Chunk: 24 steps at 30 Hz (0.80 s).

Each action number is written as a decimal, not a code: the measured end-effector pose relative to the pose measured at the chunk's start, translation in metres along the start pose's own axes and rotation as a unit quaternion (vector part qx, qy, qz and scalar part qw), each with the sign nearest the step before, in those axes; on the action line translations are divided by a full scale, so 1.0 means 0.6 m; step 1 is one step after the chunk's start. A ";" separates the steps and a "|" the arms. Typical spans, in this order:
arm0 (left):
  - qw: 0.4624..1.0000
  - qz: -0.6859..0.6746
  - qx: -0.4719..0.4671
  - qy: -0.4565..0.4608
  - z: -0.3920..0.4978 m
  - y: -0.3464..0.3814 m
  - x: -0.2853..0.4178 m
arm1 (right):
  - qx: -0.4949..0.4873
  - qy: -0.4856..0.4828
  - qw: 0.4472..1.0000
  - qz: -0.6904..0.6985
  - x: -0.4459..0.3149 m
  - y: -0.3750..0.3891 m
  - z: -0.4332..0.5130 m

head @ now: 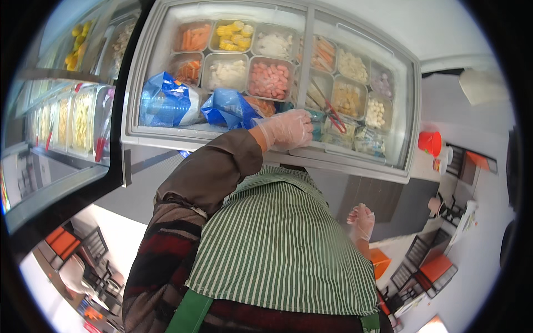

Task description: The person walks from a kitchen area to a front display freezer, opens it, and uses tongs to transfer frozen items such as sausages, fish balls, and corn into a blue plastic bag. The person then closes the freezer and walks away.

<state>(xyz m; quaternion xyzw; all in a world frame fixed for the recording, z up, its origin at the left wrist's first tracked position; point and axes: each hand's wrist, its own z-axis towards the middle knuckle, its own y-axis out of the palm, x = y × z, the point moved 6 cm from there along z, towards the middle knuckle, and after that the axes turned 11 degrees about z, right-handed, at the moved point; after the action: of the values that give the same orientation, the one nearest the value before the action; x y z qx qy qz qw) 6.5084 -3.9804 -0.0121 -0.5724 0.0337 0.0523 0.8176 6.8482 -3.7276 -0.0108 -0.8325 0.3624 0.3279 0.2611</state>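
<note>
My left hand, in a clear plastic glove, has its fingers curled around the frame of a sliding glass lid at the near side of a chest freezer. My right hand, gloved too, hangs beside my green striped apron, loosely curled with nothing seen in it. Under the glass stand tubs of corn pieces, pink pieces, white pieces and orange sticks. Red-handled tongs lie to the right of my left hand. Blue bags lie to its left.
A glass display case with food trays and red-handled tongs stands at the left. The freezer's pale rim runs across in front of me. A red bucket is at the right. Chairs and orange-topped tables stand farther off on both sides.
</note>
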 end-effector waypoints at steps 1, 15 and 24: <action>1.000 -0.012 0.000 -0.001 0.000 0.000 -0.004 | -0.014 -0.010 0.999 0.039 0.010 0.011 -0.021; 0.985 -0.166 -0.052 0.000 -0.062 -0.017 -0.051 | 0.105 0.008 0.993 0.060 0.080 0.037 -0.120; 0.991 -0.021 -0.126 -0.045 -0.271 -0.100 -0.099 | 0.057 -0.186 0.981 0.026 -0.063 0.032 0.030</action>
<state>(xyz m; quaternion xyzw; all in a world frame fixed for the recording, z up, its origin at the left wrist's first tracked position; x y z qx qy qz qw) 6.4575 -4.1561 -0.0049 -0.6687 -0.0215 0.0646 0.7404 6.8072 -3.7107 0.0015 -0.7311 0.3473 0.4620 0.3625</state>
